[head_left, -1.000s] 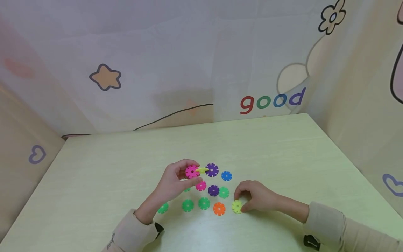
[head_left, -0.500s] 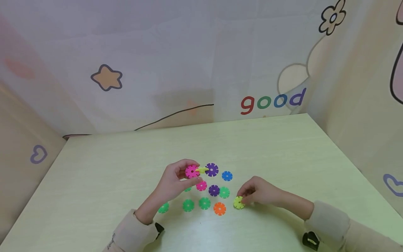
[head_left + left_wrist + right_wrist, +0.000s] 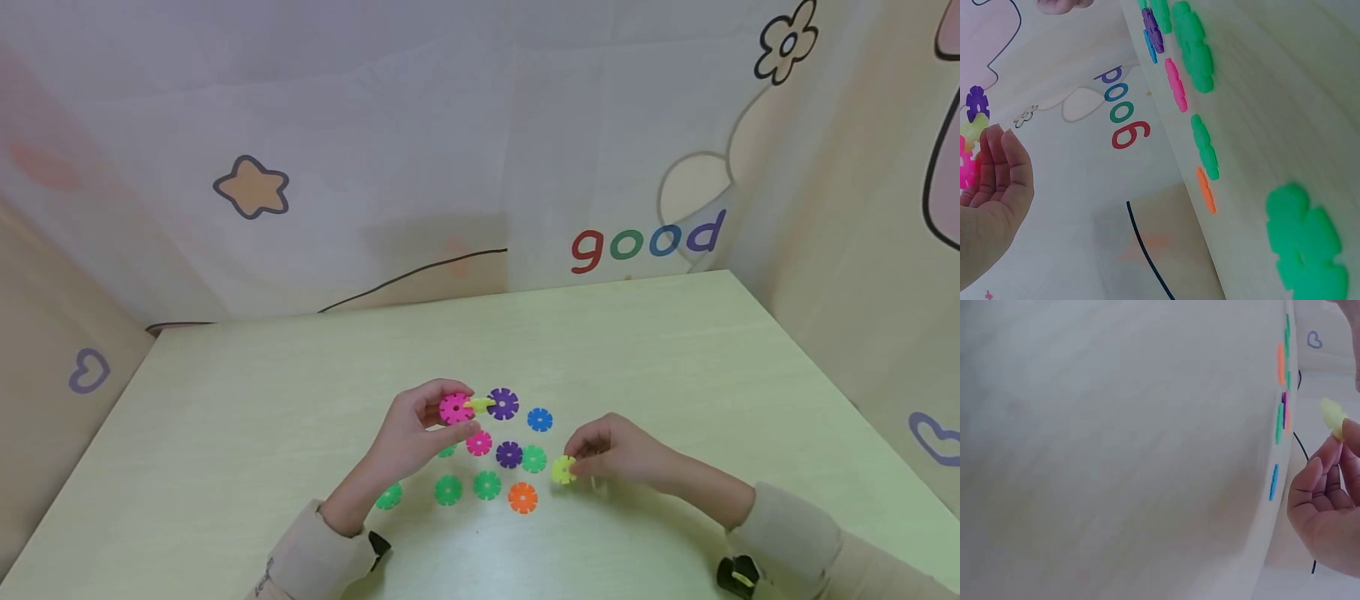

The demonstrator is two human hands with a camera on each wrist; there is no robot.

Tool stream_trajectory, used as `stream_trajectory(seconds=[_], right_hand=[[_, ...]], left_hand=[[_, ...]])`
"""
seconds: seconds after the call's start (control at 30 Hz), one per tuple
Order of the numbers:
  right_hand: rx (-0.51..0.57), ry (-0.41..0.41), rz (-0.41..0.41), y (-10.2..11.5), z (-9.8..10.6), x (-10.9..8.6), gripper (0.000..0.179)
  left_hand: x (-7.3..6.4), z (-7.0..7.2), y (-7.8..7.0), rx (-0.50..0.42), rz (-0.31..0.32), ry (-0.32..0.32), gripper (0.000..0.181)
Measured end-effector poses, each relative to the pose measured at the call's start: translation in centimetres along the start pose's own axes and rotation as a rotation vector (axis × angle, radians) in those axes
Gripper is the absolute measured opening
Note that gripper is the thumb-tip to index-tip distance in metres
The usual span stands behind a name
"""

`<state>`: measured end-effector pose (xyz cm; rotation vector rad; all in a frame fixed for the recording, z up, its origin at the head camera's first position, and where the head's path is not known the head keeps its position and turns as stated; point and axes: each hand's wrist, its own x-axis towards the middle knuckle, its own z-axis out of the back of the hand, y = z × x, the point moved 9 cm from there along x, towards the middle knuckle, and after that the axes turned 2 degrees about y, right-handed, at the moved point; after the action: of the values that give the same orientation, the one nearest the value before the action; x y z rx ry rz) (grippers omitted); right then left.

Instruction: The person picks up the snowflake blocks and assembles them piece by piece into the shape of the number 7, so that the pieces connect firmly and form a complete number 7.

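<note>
Chain of pink, yellow and purple discs (image 3: 480,406), beyond and left of the orange disc (image 3: 522,497): your left hand (image 3: 416,429) grips its pink end, seemingly to leave purple free. Right of the orange disc, your right hand (image 3: 622,450) pinches a loose yellow disc (image 3: 562,470) edgewise; exact fingertip contact unclear.
</note>
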<state>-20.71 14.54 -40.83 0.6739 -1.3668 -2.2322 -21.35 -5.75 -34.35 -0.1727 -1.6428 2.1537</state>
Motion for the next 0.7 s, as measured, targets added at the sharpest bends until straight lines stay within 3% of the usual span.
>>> stream_trajectory(seconds=[0.7], right_hand=[[0.127,-0.141,0.056,3.0,2.1,0.1,0.019]], left_hand=[[0.0,0.0,-0.1,-0.007,-0.001,-0.002,0.035]])
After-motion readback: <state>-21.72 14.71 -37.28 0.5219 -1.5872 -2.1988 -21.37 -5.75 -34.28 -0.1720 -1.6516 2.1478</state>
